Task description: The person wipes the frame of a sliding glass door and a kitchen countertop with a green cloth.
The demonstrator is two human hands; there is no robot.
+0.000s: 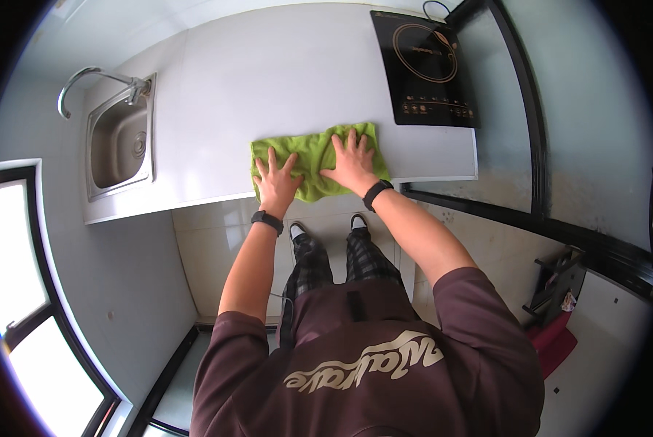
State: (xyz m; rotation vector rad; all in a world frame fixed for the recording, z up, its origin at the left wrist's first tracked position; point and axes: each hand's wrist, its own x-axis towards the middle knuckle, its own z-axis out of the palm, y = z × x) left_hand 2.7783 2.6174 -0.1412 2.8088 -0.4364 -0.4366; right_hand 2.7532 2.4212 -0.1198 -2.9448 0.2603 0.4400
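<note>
A green cloth (313,162) lies spread flat at the front edge of the white counter (268,80), its near side hanging slightly over the edge. My left hand (276,182) presses on the cloth's left part with fingers spread. On its right part rests my right hand (352,164), fingers also spread and flat. Neither hand grips the fabric. Each wrist wears a dark band.
To the left a steel sink (122,149) is set into the counter, with a curved chrome faucet (97,73) behind it. A black induction cooktop (425,69) sits at the back right, beside a black-framed glass partition (534,109).
</note>
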